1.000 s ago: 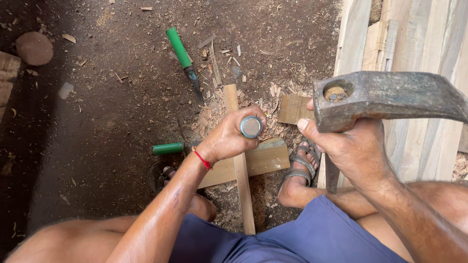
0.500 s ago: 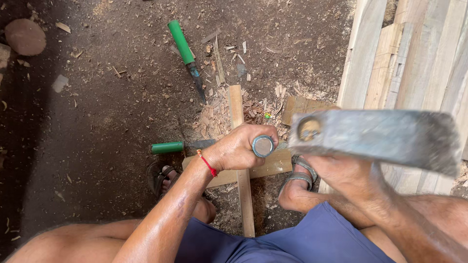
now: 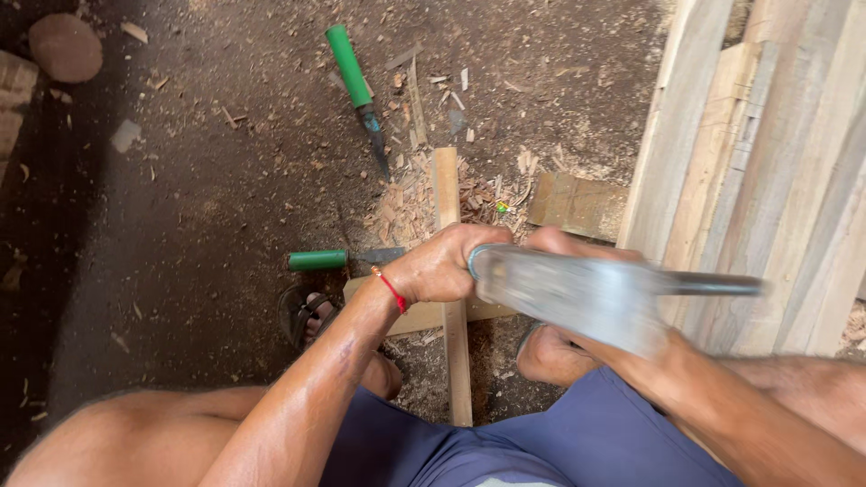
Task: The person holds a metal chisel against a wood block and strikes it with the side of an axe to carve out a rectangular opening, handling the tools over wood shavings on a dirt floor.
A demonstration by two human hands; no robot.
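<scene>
My left hand [image 3: 442, 266], with a red thread at the wrist, is closed around a chisel whose metal-ringed top [image 3: 473, 260] just shows beside the fist. The chisel stands on a narrow wooden strip [image 3: 447, 194] that lies across a short board [image 3: 419, 316] on the dirt floor. My right hand [image 3: 564, 243] grips a heavy metal hammer head [image 3: 586, 293], blurred with motion, right at the chisel's top. The hammer hides most of my right hand.
Two green-handled tools lie on the ground, one [image 3: 354, 77] further away and one [image 3: 317, 261] left of my fist. Wood chips [image 3: 401, 203] surround the strip. A small wood block [image 3: 577, 203] and stacked planks [image 3: 767, 162] are on the right. My sandalled feet [image 3: 307, 311] flank the board.
The hammer, raised high a second ago, has swung down onto the chisel top. My left hand has kept its grip in place.
</scene>
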